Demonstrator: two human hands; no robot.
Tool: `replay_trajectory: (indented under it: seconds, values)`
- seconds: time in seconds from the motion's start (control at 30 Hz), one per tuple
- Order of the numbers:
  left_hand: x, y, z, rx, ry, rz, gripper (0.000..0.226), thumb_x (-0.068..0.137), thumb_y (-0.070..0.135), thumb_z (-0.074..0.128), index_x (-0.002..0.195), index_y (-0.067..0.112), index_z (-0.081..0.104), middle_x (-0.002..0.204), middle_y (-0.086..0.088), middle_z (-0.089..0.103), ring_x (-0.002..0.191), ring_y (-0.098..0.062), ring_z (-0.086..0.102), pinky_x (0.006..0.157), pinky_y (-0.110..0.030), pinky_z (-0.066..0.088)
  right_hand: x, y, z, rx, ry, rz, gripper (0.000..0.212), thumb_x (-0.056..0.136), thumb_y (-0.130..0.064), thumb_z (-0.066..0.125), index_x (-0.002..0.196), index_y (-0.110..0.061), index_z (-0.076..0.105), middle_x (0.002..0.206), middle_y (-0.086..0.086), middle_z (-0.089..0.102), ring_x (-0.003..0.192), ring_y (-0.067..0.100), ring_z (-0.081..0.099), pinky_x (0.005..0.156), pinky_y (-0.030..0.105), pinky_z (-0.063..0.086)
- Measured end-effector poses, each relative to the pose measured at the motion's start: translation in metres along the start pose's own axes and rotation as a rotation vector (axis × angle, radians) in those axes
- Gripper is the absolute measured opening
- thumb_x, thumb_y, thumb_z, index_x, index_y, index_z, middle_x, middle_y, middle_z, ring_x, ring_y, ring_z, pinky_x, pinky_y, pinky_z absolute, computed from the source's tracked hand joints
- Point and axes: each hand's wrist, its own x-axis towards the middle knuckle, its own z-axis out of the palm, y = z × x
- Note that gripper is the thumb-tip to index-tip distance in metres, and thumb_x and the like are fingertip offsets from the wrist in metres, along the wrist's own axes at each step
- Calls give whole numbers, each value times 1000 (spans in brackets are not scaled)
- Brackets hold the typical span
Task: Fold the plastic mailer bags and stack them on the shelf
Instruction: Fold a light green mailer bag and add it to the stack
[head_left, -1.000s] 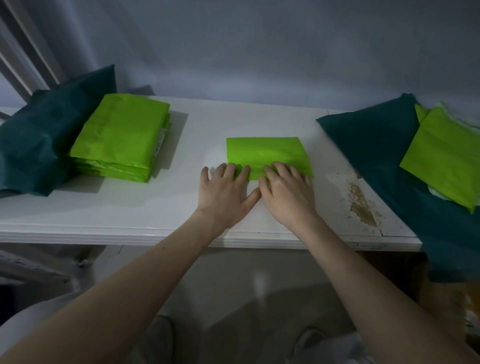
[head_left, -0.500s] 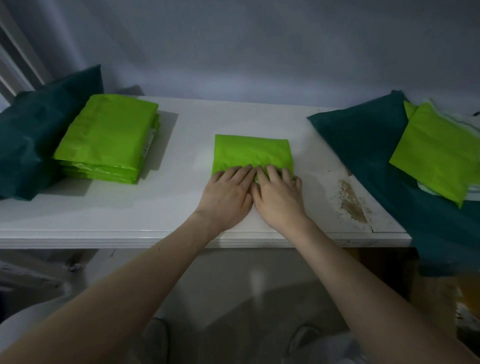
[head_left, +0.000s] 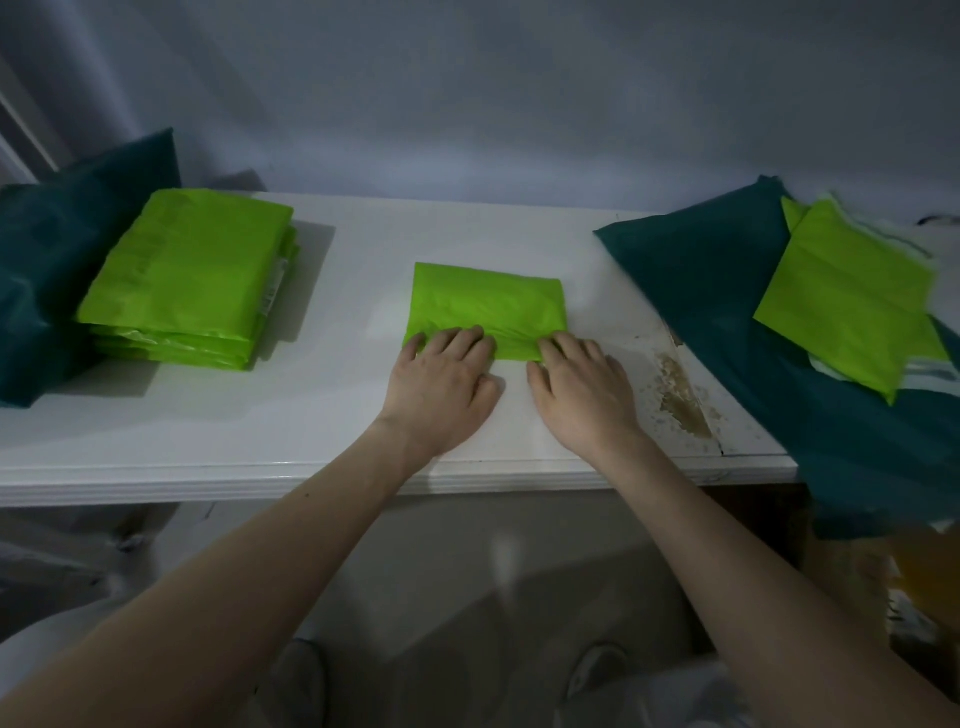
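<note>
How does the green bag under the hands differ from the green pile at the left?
The folded bag is a single piece lying flat on the shelf; the stack is several folded bags piled up. The left hand and right hand press the folded bag's near edge; nothing touches the stack. Both are bright green plastic.

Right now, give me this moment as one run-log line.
step: folding | left hand: pressing mailer | right hand: pressing mailer | folded stack: left on shelf

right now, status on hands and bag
Both hands, left and right, flat on folded lime-green plastic mailer. Folded green stack left, path clear.
</note>
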Motion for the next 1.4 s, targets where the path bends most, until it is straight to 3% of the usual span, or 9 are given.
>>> replay_trajectory:
  seconds: [0.27,0.4,0.5,0.6,0.77,0.93,1.03,1.13,1.4]
  values:
    - [0,2,2,4,8,-2,72,78,48,12,131,16,50,142,-2,47,129,-23,43,109,-47,25,-2,4,1,-30,-169,13,59,100,-40,19,149,-9,13,159,3,8,147,23,1,115,52,-1]
    - [0,3,2,-8,11,12,75,78,50,9,131,16,48,145,-1,43,133,-22,39,111,-48,22,-1,7,0,8,-92,-2,51,100,-37,27,141,-9,34,151,8,28,141,25,17,113,52,13]
    - [2,-1,4,-15,11,20,74,79,52,5,130,18,47,149,2,37,140,-19,29,113,-49,14,3,13,-6,15,99,-6,36,97,-33,35,111,-10,60,121,11,51,116,28,41,94,43,35]
    - [4,-8,4,-30,38,46,62,87,50,15,121,15,52,146,2,43,141,-18,29,114,-50,11,8,14,-12,28,174,-15,38,96,-30,37,98,-8,68,111,11,54,107,29,45,83,39,38]
    - [4,-17,-1,-15,82,84,59,90,48,24,118,8,57,129,-2,60,135,-20,39,113,-50,19,14,12,-15,155,229,29,32,93,-29,44,114,-7,57,111,15,53,107,33,47,83,39,40]
    - [0,-21,-2,3,98,12,57,87,52,23,108,15,60,135,-6,54,131,-24,45,105,-48,31,20,5,-5,256,41,93,61,92,-35,47,144,-13,24,138,15,43,122,35,38,93,43,38]
    - [-1,-24,-5,56,88,-75,58,83,51,22,109,22,65,123,-11,57,109,-31,53,85,-42,41,22,0,-6,249,21,96,78,87,-40,54,148,-17,12,140,14,40,124,35,34,94,44,37]
    - [-3,-25,-9,43,132,-177,50,87,46,28,109,21,65,103,-14,54,94,-33,52,75,-40,40,23,-7,-8,155,-16,127,85,83,-56,54,147,-15,17,137,14,39,125,33,33,96,44,33]
    - [7,-40,-17,-275,-2,-378,42,96,42,38,131,22,50,134,-11,46,123,-32,40,99,-41,34,24,-30,-4,278,36,201,53,97,-47,34,116,-3,56,122,18,49,117,33,40,92,41,34]
